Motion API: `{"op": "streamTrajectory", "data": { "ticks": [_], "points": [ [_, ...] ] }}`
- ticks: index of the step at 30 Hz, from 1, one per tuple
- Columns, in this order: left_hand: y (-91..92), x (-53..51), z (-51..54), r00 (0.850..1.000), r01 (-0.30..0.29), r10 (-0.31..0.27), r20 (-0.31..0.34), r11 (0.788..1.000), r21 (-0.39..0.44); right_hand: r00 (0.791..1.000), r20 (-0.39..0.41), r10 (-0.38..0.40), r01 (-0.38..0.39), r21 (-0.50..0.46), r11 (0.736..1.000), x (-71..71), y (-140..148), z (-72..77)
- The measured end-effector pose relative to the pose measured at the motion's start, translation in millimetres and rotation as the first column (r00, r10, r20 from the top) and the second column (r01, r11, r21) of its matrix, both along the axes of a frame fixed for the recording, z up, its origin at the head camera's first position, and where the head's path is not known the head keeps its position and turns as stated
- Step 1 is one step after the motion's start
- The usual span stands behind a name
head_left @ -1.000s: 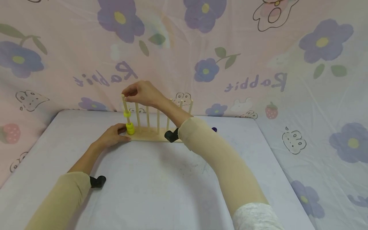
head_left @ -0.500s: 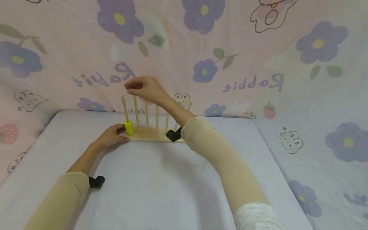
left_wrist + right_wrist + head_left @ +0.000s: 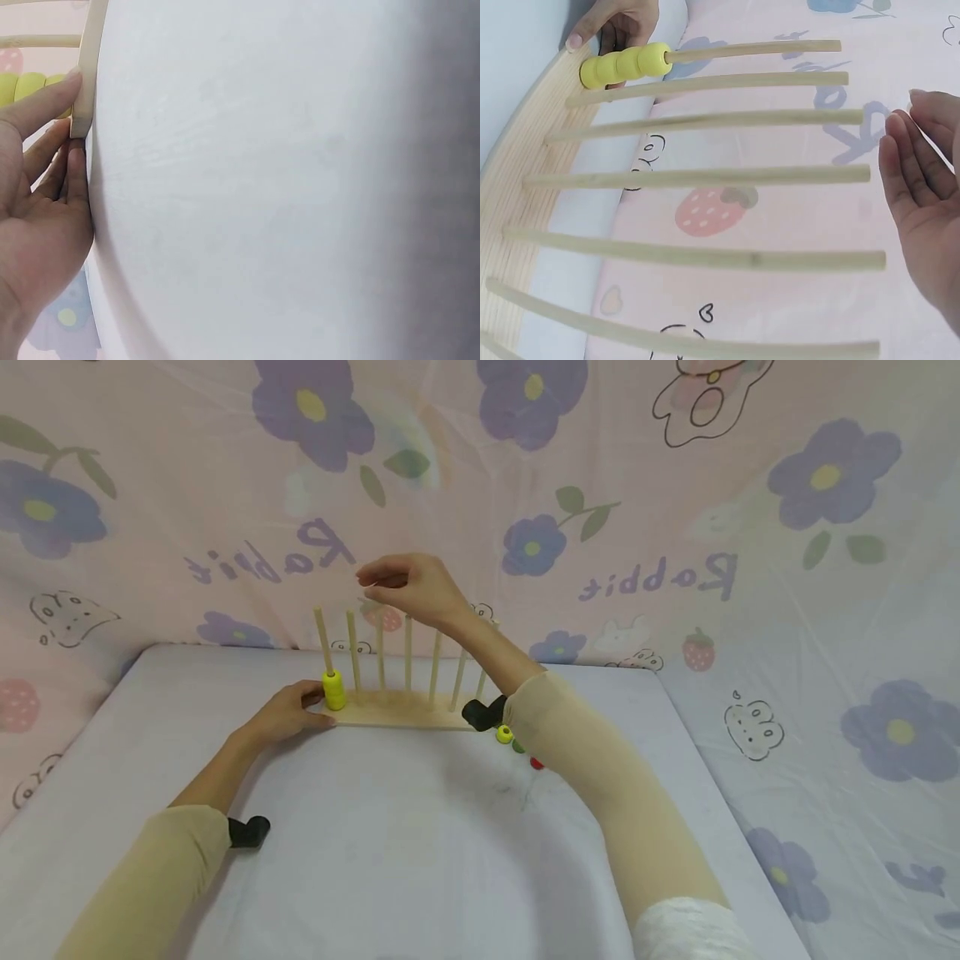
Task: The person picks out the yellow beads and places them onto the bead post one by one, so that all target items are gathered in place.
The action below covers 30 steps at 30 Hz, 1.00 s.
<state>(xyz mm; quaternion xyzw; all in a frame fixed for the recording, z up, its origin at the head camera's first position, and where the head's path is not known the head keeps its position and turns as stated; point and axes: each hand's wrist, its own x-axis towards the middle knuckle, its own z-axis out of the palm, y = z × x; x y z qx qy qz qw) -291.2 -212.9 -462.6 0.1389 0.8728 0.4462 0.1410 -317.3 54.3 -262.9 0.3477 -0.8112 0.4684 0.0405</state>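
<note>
A wooden peg rack [image 3: 405,720] stands on the table, its upright pegs [image 3: 705,178] in a row along a flat base. Several yellow beads [image 3: 333,691] are stacked at the bottom of the leftmost peg. My left hand [image 3: 288,714] holds the left end of the base; in the left wrist view its thumb and fingertips touch the board's end [image 3: 86,90]. Above the pegs, my right hand [image 3: 420,589] hovers with nothing in it, its fingers loosely bent. The right wrist view shows that hand [image 3: 930,180] apart from the peg tips.
Loose beads lie by the rack's right end, partly behind my right forearm: a yellow bead [image 3: 505,735], a green bead [image 3: 518,747] and a red bead [image 3: 537,763]. A white cloth covers the table [image 3: 420,860]. A patterned curtain [image 3: 450,468] hangs behind it.
A yellow bead dropped down the leftmost peg onto the stack after my right hand let it go. That hand then rose and moved right. The left hand stays on the base.
</note>
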Motion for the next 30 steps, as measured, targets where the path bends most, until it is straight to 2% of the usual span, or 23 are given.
{"op": "streamTrajectory", "data": {
  "ticks": [9,16,22,30],
  "points": [
    [1.3,-0.5,-1.3,1.0,0.0,0.0,0.004,1.0,-0.025,1.0,-0.023,-0.011,0.01,-0.055,0.998,13.6,34,2.5],
    [3.1,-3.2,4.5,1.0,0.001,-0.003,-0.029,0.997,-0.072,0.998,0.023,-0.051,0.053,-0.079,0.995,19.8,53,7.3],
    [6.0,-2.9,8.2,0.999,0.001,-0.006,-0.052,0.994,-0.112,0.994,0.058,-0.093,0.096,-0.057,0.994,24.1,67,7.5],
    [7.5,-4.1,7.8,0.998,-0.023,0.015,-0.063,0.992,-0.125,0.986,0.072,-0.151,0.154,-0.039,0.987,51.3,82,20.9]
  ]
}}
